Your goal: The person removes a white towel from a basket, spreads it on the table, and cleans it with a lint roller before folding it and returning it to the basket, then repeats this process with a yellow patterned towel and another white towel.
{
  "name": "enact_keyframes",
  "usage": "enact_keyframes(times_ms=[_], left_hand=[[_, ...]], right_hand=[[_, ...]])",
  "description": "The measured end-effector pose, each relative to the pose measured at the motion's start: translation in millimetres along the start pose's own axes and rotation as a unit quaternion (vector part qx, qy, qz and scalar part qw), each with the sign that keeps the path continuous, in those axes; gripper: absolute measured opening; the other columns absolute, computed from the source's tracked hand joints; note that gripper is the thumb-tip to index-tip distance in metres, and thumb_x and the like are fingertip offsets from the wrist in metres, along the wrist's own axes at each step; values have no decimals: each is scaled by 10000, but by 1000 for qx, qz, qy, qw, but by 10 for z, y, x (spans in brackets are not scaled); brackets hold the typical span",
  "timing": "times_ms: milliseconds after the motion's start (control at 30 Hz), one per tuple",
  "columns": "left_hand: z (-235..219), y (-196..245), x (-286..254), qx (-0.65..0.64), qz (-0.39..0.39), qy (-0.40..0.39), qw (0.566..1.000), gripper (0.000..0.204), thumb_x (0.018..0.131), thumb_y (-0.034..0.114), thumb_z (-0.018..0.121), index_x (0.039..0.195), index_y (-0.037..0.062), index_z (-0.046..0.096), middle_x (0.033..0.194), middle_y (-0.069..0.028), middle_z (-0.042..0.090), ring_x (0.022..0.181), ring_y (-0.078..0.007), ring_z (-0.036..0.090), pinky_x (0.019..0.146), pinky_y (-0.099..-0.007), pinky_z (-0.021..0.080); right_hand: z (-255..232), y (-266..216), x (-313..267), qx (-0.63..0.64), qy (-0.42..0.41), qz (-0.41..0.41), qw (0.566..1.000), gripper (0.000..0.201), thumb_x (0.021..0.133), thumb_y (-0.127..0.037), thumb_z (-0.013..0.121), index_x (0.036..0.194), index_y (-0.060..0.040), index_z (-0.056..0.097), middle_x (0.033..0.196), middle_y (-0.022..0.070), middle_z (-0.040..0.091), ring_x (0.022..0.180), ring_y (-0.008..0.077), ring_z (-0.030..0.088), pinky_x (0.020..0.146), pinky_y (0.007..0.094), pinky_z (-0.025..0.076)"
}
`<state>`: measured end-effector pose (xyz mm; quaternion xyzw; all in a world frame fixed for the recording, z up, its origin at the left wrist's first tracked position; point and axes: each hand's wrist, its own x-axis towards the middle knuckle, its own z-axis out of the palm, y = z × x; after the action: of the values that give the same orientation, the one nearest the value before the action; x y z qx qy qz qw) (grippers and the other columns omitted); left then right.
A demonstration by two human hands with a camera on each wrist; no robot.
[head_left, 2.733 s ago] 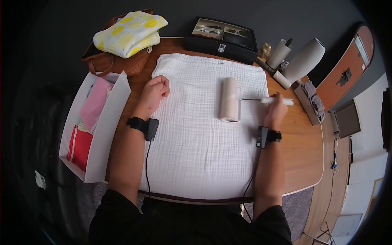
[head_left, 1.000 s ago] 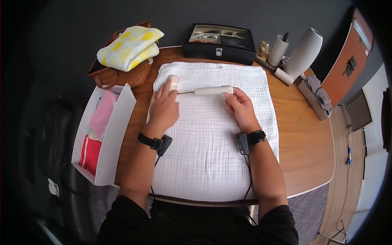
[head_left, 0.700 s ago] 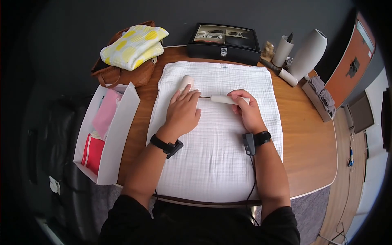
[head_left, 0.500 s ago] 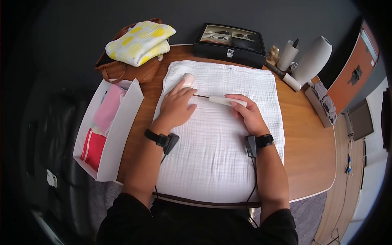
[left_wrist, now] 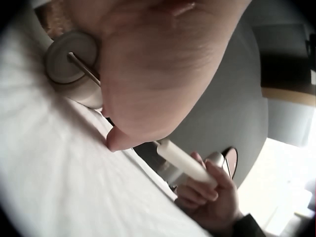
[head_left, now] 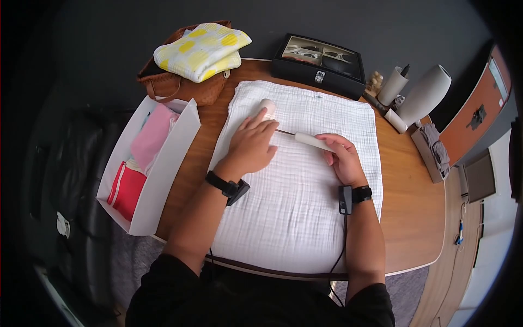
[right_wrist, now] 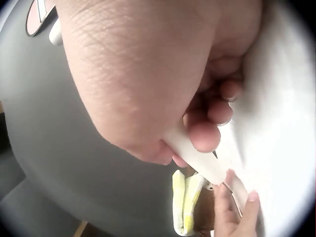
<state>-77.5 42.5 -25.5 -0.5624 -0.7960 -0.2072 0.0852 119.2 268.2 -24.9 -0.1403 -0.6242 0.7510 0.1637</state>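
A white lint roller [head_left: 267, 103] lies on the white gauze cloth [head_left: 294, 218], its thin metal rod leading right to a white handle [head_left: 310, 141]. My left hand [head_left: 252, 146] rests over the roller head with fingers extended, hiding much of it. In the left wrist view, the roller's round end [left_wrist: 71, 58] shows beside the palm, against the cloth. My right hand [head_left: 344, 158] pinches the handle near its far end between thumb and fingers. The right wrist view shows the handle [right_wrist: 195, 158] passing between thumb and fingertips, with my left fingers [right_wrist: 249, 212] beyond.
A white box [head_left: 174, 158] with folded pink and red cloths stands left. Behind it, a brown bag [head_left: 204, 92] bears a yellow-spotted cloth [head_left: 201, 52]. A black eyewear case [head_left: 294, 71], a white vase [head_left: 427, 95] and a small box [head_left: 430, 158] line the back and right.
Earlier my right hand alone held the lint roller at the right, left hand apart. The roller has moved left and my left hand has come onto it. Lately the hands shift only slightly.
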Motion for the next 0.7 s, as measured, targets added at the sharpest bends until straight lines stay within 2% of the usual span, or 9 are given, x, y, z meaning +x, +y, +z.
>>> enact_keyframes(times_ms=[100,133,233,267,367,500,633,700], left_hand=[[-105,-194,11,-52,-15,7,998,602,959,162,756,1519,37,576,1560,-154,605,1623,-335,349,1286,-468,361],[-160,-223,12,-87,-53,-19,995,620,965,145,753,1549,61,564,1603,-148,574,1631,-337,332,1280,-434,375],[-190,-283,12,-138,-70,-16,988,642,971,146,751,1577,87,547,1637,-150,545,1645,-328,308,1287,-427,367],[-186,-270,4,-134,-68,-29,988,669,977,178,741,1601,72,522,1681,-146,497,1656,-319,289,1305,-453,336],[-68,-36,3,19,-20,-28,999,688,986,222,727,1609,38,499,1712,-137,460,1657,-313,289,1320,-490,298],[62,203,15,33,25,-37,998,755,982,273,733,1630,7,452,1752,-134,398,1666,-290,272,1333,-502,260],[6,49,26,43,3,-25,999,740,1034,361,696,1642,25,442,1754,-146,389,1644,-297,328,1332,-501,261],[-86,-46,38,30,-56,-35,997,741,1060,403,664,1657,37,419,1767,-151,360,1644,-346,312,1330,-497,265]], right_hand=[[107,-26,7,-75,27,33,996,274,1105,-248,637,1247,-109,826,740,-64,578,691,55,466,668,220,376],[118,-27,14,-82,23,32,996,275,1105,-250,638,1254,-115,825,739,-66,575,692,55,465,668,220,375],[125,-34,26,-93,22,32,995,274,1104,-248,640,1262,-118,823,737,-68,573,693,54,464,666,221,374],[130,-55,18,-90,30,34,995,272,1102,-243,641,1255,-109,822,737,-66,576,693,56,466,664,222,375],[49,9,57,-25,60,27,998,262,1094,-226,646,1225,-80,820,739,-59,586,687,60,473,656,223,379],[-44,14,54,60,73,13,995,250,1085,-206,649,1186,-49,815,736,-52,598,679,64,484,648,220,385],[4,16,55,-4,76,33,997,267,1093,-235,655,1210,-65,823,729,-55,600,675,60,476,654,213,386],[77,-30,35,-46,63,35,996,277,1096,-253,659,1220,-72,827,724,-57,600,674,57,474,656,213,387]])
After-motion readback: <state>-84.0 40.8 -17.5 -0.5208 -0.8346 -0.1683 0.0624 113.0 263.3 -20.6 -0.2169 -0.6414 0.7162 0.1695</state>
